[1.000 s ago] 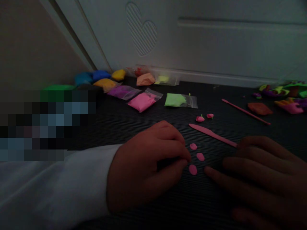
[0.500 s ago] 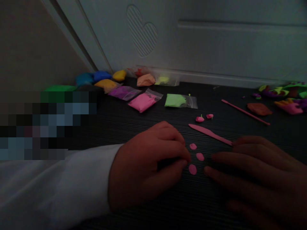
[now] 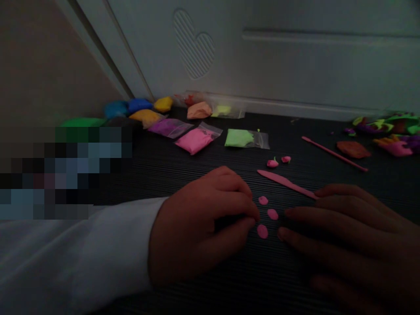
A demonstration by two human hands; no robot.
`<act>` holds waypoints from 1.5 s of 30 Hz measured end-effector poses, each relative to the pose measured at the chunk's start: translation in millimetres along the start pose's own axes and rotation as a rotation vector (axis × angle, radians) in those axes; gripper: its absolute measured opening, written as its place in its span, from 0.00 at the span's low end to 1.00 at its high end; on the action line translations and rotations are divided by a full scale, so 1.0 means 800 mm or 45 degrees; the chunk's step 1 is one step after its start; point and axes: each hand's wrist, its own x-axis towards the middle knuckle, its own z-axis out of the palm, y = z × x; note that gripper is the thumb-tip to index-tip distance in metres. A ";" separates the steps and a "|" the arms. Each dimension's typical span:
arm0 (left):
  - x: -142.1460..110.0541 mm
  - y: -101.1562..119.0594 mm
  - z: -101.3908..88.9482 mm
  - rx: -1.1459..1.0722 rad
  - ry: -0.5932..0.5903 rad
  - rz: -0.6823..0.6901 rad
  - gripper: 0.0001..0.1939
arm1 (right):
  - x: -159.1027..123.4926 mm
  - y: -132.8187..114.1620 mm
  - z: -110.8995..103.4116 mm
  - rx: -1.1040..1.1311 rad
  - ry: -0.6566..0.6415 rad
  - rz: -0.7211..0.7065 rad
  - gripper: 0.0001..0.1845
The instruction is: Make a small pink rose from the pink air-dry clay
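Three small flattened pink clay pieces lie between my hands: the top piece, the middle piece and the bottom piece. My left hand rests just left of them, thumb and forefinger pinched together. Whatever those fingertips hold, if anything, is hidden. To the right, my right hand lies with fingers stretched out, their tips close to the pieces. Its upper fingers reach the handle end of a pink clay knife; whether they touch it I cannot tell. Two tiny pink rosebuds, one left and one right, lie behind the knife.
Bags of pink clay, green clay and purple clay lie across the dark ridged table. A thin pink stick and a reddish-brown lump are at right. Colourful clay shapes sit farther right. A pale panel rises behind.
Very little differs. The view has shifted slightly, and both hands keep nearly the same pose beside the pink pieces.
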 end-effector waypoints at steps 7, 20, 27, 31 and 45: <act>0.002 -0.001 0.000 -0.001 -0.013 -0.002 0.07 | -0.001 -0.001 -0.001 0.001 0.013 0.002 0.14; -0.001 -0.001 -0.001 -0.035 -0.015 0.002 0.08 | -0.011 -0.001 0.001 0.121 -0.049 0.063 0.18; 0.000 -0.001 0.000 -0.038 -0.015 -0.006 0.08 | -0.003 0.002 0.000 0.163 -0.032 0.024 0.18; -0.001 -0.002 0.003 -0.058 0.006 0.007 0.08 | -0.005 -0.001 0.001 0.163 -0.032 0.021 0.18; -0.002 -0.003 0.003 -0.034 0.019 0.012 0.07 | -0.005 0.001 -0.001 0.101 -0.063 -0.009 0.17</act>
